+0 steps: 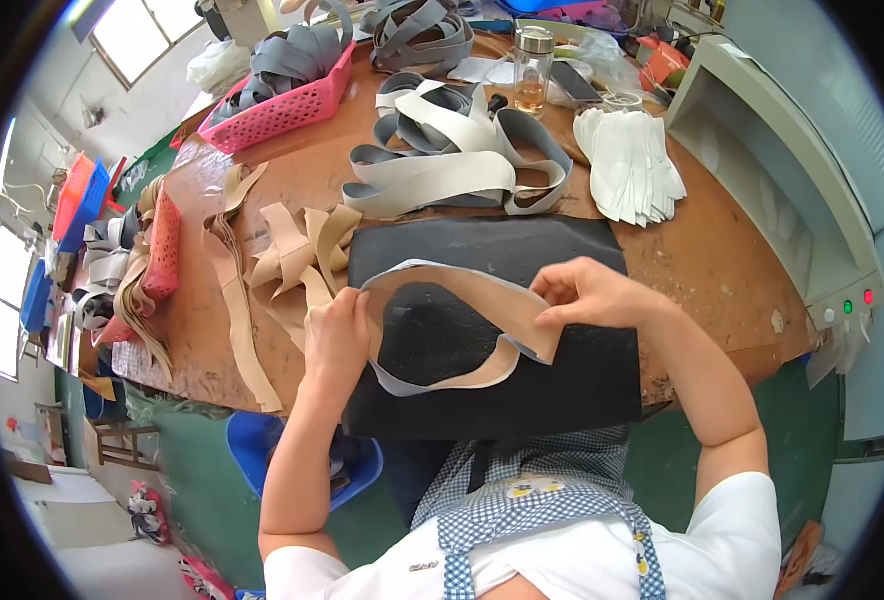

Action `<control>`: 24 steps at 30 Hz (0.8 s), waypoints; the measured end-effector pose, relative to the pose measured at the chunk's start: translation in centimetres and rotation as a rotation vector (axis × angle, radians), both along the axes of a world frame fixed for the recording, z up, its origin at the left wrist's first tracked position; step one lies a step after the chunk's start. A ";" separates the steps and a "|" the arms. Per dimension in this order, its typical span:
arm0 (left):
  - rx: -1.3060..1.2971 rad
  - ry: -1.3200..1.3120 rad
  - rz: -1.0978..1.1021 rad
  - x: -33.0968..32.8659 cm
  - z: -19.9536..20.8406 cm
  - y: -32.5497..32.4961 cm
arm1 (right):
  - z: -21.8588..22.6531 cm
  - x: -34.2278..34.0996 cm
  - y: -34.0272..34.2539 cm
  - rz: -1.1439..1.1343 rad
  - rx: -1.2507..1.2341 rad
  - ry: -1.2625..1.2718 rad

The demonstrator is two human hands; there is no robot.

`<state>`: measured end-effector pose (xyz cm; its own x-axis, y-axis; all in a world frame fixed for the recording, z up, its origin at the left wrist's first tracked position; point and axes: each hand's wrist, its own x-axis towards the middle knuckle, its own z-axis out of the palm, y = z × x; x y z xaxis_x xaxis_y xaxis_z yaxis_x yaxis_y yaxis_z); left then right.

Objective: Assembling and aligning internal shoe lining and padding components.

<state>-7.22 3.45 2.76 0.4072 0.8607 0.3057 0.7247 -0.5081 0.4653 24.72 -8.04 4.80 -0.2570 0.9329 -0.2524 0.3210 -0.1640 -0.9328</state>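
A tan strip with a pale grey-blue back is bent into a loop, standing on edge above the black mat. My left hand is closed round the left side of the loop. At the loop's right side, my right hand pinches the strip between thumb and fingers, near a free end that hangs below. Just left of my left hand lie several loose tan strips, folded over each other. Beyond the mat is a heap of cream and grey strips.
A pink basket of grey strips stands at the far left, and another at the left edge. White cut pieces, a glass jar and a phone lie beyond. A grey machine borders the right. A blue bin is below.
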 end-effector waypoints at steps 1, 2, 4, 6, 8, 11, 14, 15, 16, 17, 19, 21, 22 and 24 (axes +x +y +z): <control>0.022 0.043 0.019 -0.1 0.1 0.1 | -0.8 -0.3 -0.3 0.002 -0.001 -0.003; 0.022 0.041 0.019 0.1 0.3 0.1 | -1.7 -0.5 -0.5 -0.045 0.023 0.064; 0.096 0.157 0.076 0.8 0.5 0.1 | -2.4 -0.8 -0.9 -0.101 0.051 0.126; 0.128 0.160 0.074 1.3 0.3 0.4 | -2.6 -1.7 -0.6 -0.360 0.161 0.217; 0.165 0.164 0.075 2.0 0.6 0.2 | -1.7 -2.7 -0.3 -0.434 0.206 0.056; 0.307 0.168 0.022 4.7 2.4 -1.9 | -1.3 -3.6 0.1 -0.529 0.325 -0.126; 0.366 0.068 -0.388 7.7 4.5 -1.8 | -0.8 -4.2 0.1 -0.454 0.375 -0.253; 0.314 0.022 -0.494 8.9 4.5 -1.6 | -0.6 -4.2 -0.1 -0.444 0.377 -0.251; 0.264 -0.025 -0.601 9.6 4.2 -1.1 | -0.3 -4.2 -0.1 -0.420 0.379 -0.262; 0.279 -0.055 -0.707 10.2 3.5 -0.4 | -0.1 -4.2 -0.3 -0.399 0.380 -0.273; 0.106 0.093 -0.770 10.9 3.4 1.1 | -0.1 -3.4 -0.8 -0.380 0.320 -0.240; -0.048 0.142 -0.866 11.2 3.0 1.5 | -0.2 -2.2 -1.9 -0.375 0.249 -0.205; -0.054 0.143 -0.889 11.5 2.6 1.4 | -0.1 -1.5 -2.6 -0.328 0.075 -0.065; -0.461 0.095 -0.891 12.3 2.1 0.5 | -0.5 -0.6 -3.7 -0.303 -0.111 0.086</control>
